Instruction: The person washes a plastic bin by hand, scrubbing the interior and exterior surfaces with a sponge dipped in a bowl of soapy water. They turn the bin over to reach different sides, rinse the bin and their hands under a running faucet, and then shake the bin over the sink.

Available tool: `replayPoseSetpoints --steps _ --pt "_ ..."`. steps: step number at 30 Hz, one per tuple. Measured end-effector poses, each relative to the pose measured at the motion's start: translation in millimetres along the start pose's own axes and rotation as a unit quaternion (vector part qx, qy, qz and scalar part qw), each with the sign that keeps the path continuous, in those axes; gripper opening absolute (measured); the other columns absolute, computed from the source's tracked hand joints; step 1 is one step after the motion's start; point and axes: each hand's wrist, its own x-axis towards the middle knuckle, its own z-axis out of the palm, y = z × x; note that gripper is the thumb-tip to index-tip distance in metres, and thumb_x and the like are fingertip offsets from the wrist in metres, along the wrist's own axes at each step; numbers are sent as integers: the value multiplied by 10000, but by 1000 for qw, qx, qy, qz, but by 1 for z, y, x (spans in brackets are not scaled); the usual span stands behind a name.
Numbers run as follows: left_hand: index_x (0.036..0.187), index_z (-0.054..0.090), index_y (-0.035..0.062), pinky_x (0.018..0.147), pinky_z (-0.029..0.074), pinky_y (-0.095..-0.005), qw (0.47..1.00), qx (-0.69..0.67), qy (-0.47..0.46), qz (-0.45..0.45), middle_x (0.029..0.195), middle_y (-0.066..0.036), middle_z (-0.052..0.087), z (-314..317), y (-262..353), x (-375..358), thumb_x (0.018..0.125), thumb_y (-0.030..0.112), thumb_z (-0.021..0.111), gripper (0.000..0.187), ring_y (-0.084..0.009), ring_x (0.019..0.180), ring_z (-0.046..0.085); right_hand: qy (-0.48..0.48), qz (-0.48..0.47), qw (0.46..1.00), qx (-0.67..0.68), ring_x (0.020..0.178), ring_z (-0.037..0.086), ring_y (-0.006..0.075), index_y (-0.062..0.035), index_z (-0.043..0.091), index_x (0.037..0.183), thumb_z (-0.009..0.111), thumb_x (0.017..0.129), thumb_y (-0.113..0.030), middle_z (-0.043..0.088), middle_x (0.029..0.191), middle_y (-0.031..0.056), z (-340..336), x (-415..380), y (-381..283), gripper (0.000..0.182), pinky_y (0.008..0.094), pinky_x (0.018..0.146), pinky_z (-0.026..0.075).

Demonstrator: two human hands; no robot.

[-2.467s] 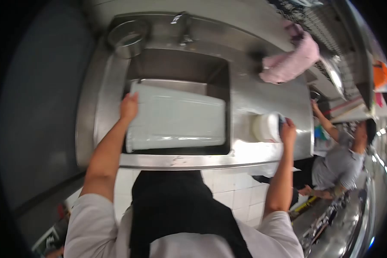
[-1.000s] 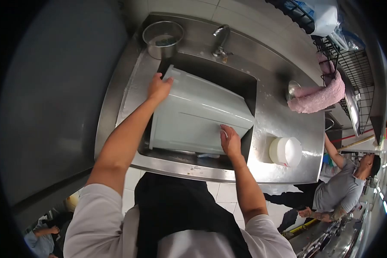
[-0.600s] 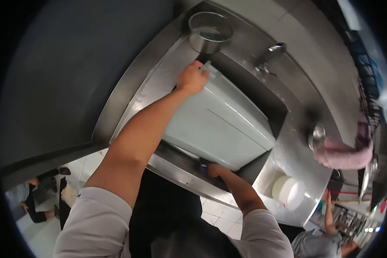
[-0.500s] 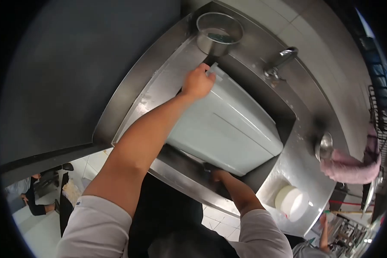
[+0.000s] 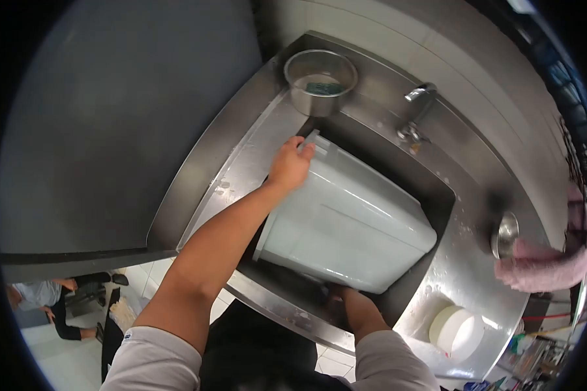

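A large pale grey plastic bin [image 5: 352,221] lies on its side in the steel sink [image 5: 447,205], tilted, with its base toward the right. My left hand [image 5: 290,164] is closed over the bin's upper left rim, thumb and fingers wrapped around the edge. Low in the sink, my right hand [image 5: 338,296] reaches to the bin's lower side by the front wall. Its fingers are in shadow and partly hidden by the bin, so I cannot make out whether they hold anything.
A steel pot [image 5: 321,85] with a green scouring pad [image 5: 325,88] stands at the back left. Behind the sink is a faucet [image 5: 416,114]. To the right are a metal bowl [image 5: 506,234], a pink cloth [image 5: 541,267] and a white round container [image 5: 456,331]. Another person [image 5: 52,303] is at the lower left.
The whole view has shifted, so the sink and bin sit lower in the picture. My left hand keeps its grip on the rim. My right hand has moved slightly left along the bin's lower side.
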Motion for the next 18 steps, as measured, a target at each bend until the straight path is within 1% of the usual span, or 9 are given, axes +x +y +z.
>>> replayPoseSetpoints --steps 4,7,8,10,13,15,16,17,18 --pt "1178 517 -118 963 406 -402 998 13 27 47 1171 -299 554 12 -32 7 868 400 536 605 -401 1119 525 62 -71 994 55 1003 588 335 -17 647 1038 591 712 -223 629 1056 217 9 -21 -16 390 417 861 454" --pt "1139 519 -176 973 396 -375 1000 -3 7 11 1154 -328 556 10 -30 10 827 402 588 660 -387 1123 535 275 3 941 198 1024 599 339 -48 651 1063 517 766 -212 620 1099 207 -27 -172 -79 365 416 861 476" --pt "1139 519 -176 973 396 -375 1000 -12 -5 23 1154 -328 556 11 -33 12 827 402 588 660 -387 1123 535 282 18 936 208 1024 599 339 -48 651 1063 517 766 -212 620 1099 207 -28 -192 -82 365 416 861 476" --pt "1130 517 -185 938 415 -362 995 -73 -64 1 1098 -331 583 14 -39 14 802 399 629 679 -373 1091 561 459 -20 822 337 984 595 283 -4 593 1101 598 761 -228 639 1045 188 -24 -229 -82 408 392 855 457" --pt "1108 529 -183 891 437 -356 987 -131 -89 -24 1053 -318 607 15 -37 11 803 374 640 645 -359 1052 588 508 -31 638 579 1130 546 275 64 383 1339 612 780 -149 555 1228 228 -31 -310 -70 641 332 953 421" --pt "1088 542 -178 871 446 -363 988 -124 -94 -18 1027 -316 616 8 -18 -3 806 377 636 630 -368 1029 598 681 -15 442 583 1122 528 252 74 378 1335 587 783 -100 543 1232 205 -28 -319 -37 615 315 949 413" --pt "1068 555 -174 852 455 -371 989 -113 -87 -24 1001 -313 624 1 -12 -7 810 380 632 616 -376 1006 608 726 32 411 550 1081 539 248 46 382 1338 561 761 -78 563 1189 180 -43 -352 -40 617 323 920 425" --pt "1068 555 -174 852 455 -371 990 -110 -85 -18 1001 -313 624 5 -20 -3 810 380 632 616 -376 1006 608 737 -25 397 546 1053 545 229 9 396 1333 534 736 -73 573 1155 158 -46 -350 -11 618 315 885 436" --pt "1038 570 -167 837 459 -383 993 -100 -64 -6 973 -314 628 18 -36 5 814 380 629 594 -384 988 613 764 -36 327 556 1022 556 287 -31 425 1324 538 758 -120 574 1122 204 -59 -357 -9 585 329 872 439"
